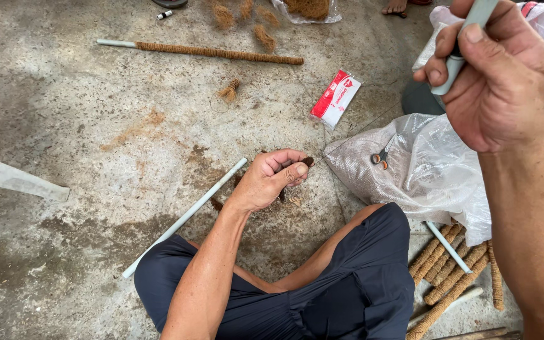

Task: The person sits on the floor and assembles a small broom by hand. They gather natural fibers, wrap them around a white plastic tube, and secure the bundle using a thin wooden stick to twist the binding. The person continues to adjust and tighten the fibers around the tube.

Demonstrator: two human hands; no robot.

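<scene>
Coir tuft (307, 162) pinched in clenched left hand (272, 179); white pipe (467, 39) gripped in right hand (498, 79), axis near-upright, pointing up-right.

Seated cross-legged on a stained concrete floor (64, 94), a person pinches a dark tuft of fibre (308, 162) in the left hand (272, 179) while the raised right hand (495, 82) grips a pale pipe (467, 38). A bare white pipe (184, 217) lies by the knee, a fibre-wrapped pole (218, 53) farther off, and scissors (382, 156) rest on a plastic sack (423, 170).
</scene>
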